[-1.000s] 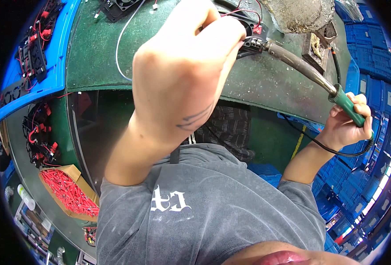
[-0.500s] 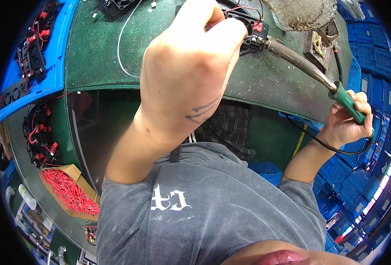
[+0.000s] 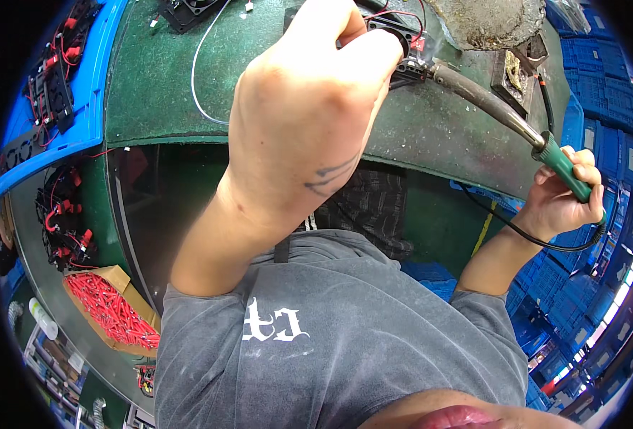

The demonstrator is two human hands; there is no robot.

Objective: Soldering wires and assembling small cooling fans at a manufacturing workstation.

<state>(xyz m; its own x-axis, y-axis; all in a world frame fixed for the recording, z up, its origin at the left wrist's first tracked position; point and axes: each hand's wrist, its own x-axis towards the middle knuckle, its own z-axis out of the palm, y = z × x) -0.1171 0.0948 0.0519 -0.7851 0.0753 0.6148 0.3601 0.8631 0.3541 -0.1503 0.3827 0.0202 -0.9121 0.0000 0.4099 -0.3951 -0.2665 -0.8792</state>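
My right hand (image 3: 561, 191) is wrapped round the green handle of a soldering iron (image 3: 498, 107). The iron's tip reaches left to the edge of a black cooling fan (image 3: 411, 70) with thin red and black wires and a small red part (image 3: 418, 44). Over the fan's left side, my left hand (image 3: 313, 100) is closed, its fingertips bent down out of sight; what they pinch is hidden. A thin silvery wire (image 3: 196, 79) curves across the bench and passes behind this hand.
Beyond the fan lies a crusty, stained slab (image 3: 491, 25) on the green bench (image 3: 159, 107), beside a small metal holder (image 3: 513, 79). Another fan (image 3: 191, 11) sits far left. A blue tray (image 3: 91, 107) holds wired fans. A carton (image 3: 120, 286) contains red parts. Blue crates (image 3: 616, 107) are stacked right.
My left hand has shifted very slightly to the right over the fan. The right hand and the soldering iron stay in place, and a faint haze shows near the tip.
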